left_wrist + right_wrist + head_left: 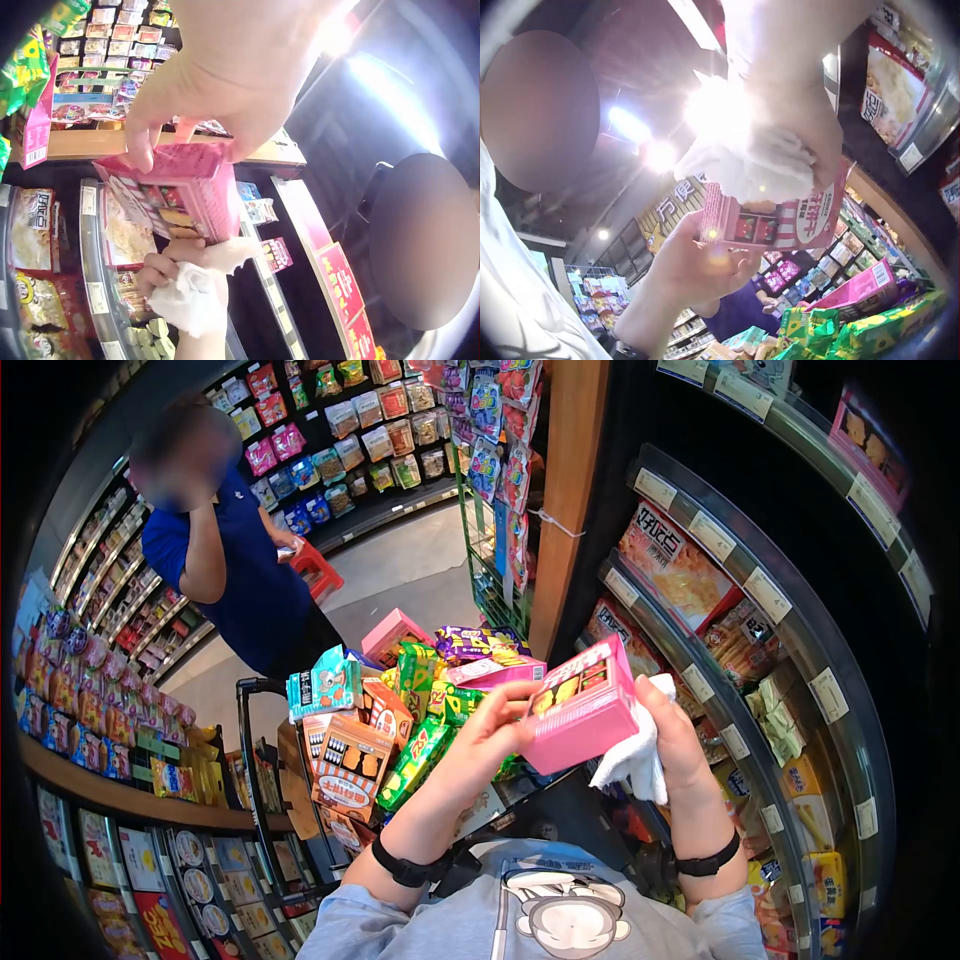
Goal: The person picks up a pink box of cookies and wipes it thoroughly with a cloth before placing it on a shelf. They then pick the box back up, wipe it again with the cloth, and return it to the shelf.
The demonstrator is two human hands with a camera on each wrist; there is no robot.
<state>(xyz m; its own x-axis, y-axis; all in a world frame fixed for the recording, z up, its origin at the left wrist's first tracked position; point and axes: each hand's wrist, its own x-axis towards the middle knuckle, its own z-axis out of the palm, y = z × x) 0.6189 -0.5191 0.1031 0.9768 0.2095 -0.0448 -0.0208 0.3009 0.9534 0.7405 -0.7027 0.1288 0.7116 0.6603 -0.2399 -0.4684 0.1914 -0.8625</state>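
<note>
A pink snack box [590, 732] with food pictures on its front is held up before my chest, tilted. My left hand [488, 732] grips its left end, the thumb and fingers on opposite faces in the left wrist view. At the box's other end, my right hand [678, 745] holds a crumpled white cloth [632, 760] against it. Fingers of the right hand [169, 268] curl over the cloth [191, 300] at the box's lower edge. In the right wrist view the cloth [754, 161] covers part of the box [780, 221].
Below the hands stands a cart [262, 686] piled with green snack bags [418, 760], orange boxes [350, 760] and a teal bag [322, 685]. Curved shelves [740, 565] of packages rise close on the right. A person in a blue shirt [235, 560] stands beyond the cart, near a red basket [316, 570].
</note>
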